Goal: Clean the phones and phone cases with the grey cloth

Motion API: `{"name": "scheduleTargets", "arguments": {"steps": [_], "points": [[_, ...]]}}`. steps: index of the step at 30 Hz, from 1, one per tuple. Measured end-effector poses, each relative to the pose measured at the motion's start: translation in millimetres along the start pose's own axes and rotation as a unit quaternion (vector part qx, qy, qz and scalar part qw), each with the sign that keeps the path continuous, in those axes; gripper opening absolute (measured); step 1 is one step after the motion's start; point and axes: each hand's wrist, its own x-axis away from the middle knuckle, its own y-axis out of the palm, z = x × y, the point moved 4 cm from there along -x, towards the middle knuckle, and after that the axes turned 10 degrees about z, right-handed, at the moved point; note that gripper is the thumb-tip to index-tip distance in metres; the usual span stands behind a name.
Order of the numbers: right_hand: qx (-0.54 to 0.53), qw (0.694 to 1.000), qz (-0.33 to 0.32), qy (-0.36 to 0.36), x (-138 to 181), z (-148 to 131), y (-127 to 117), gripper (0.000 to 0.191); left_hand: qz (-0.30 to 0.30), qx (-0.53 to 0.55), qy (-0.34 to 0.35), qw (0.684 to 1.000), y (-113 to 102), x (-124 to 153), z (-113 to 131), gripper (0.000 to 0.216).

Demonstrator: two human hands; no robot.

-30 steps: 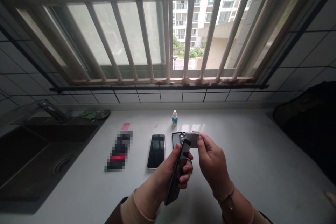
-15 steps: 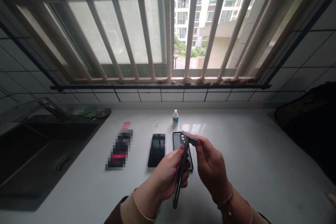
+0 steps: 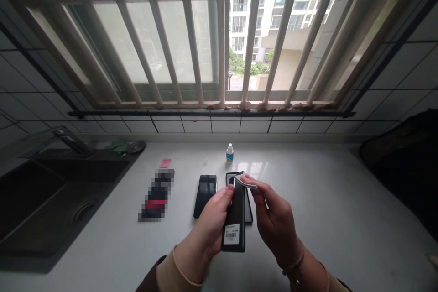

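My left hand (image 3: 211, 220) is closed around a dark smartphone (image 3: 235, 210), held tilted above the counter with its back and a white barcode sticker facing me. My right hand (image 3: 276, 213) pinches a folded pale cloth (image 3: 248, 184), which lies against the phone's upper end. Behind the held phone, a black phone case (image 3: 249, 212) rests on the counter, partly covered. Just left of it a second phone (image 3: 205, 191) lies with its dark screen up, its lower right corner hidden by my left hand.
A small white-capped bottle (image 3: 229, 153) stands at the back of the white counter (image 3: 318, 191). Left are a pink slip (image 3: 165, 163), a pixelated dark item (image 3: 157, 196) and a sink (image 3: 61, 205) with a faucet (image 3: 70, 140). A black bag-like object (image 3: 404, 159) is at right.
My left hand has turned the held phone from edge-on so that its stickered back shows. The cloth, still in my right hand, has shifted slightly down over the phone's upper end.
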Motion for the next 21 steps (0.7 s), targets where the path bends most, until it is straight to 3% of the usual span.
{"name": "scheduleTargets", "arguments": {"steps": [12,21], "points": [[-0.063,0.995,-0.072,0.029,5.5,-13.5,6.9,0.027,0.223,0.034,0.182,0.957,-33.3,-15.6,25.2,0.025],[-0.074,0.993,-0.088,0.018,5.3,-16.5,5.6,0.024,0.265,0.047,0.193,0.944,-40.5,-19.9,29.7,0.032]]}}
